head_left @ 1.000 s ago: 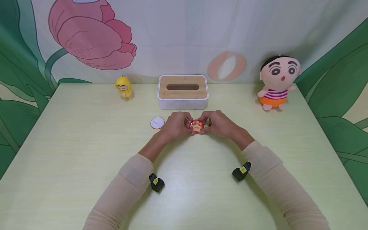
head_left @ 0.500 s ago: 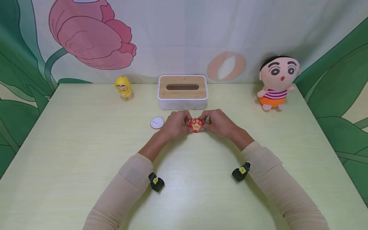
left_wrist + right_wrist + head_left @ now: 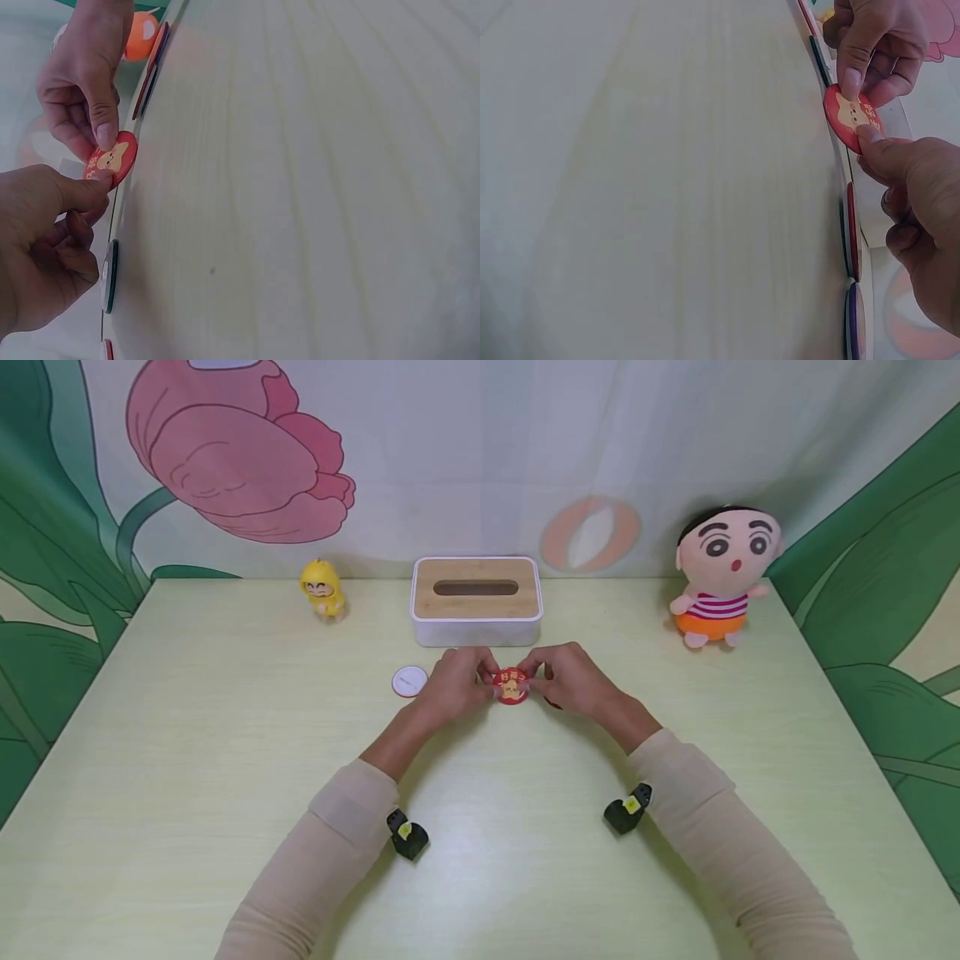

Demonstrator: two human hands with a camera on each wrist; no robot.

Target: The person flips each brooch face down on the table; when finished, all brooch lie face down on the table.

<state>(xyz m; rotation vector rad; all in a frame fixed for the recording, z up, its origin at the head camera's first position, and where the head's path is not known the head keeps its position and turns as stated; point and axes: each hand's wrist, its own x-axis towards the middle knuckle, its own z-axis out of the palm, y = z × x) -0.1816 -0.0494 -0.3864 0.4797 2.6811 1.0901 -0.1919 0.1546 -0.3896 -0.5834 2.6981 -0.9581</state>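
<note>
A round red button badge with a yellow cartoon animal face and characters faces up between my hands. My left hand pinches its left edge between thumb and fingers. On the opposite edge, my right hand pinches it the same way. The right wrist view shows both thumbs on the front of the badge, with fingers behind it. It is held tilted above the table. A white-backed disc with a pin line lies left of my left hand. In the left wrist view, a green-edged disc lies near that hand.
Behind the hands stands a white tissue box with a wooden lid. A yellow hooded figurine is at back left, a plush doll at back right. More discs lie near my right hand, including a red-edged one and a purple-edged one.
The badge has tilted so its face shows more fully to the head camera, and it has shifted very slightly up and left in that view. Both hands keep their pinch.
</note>
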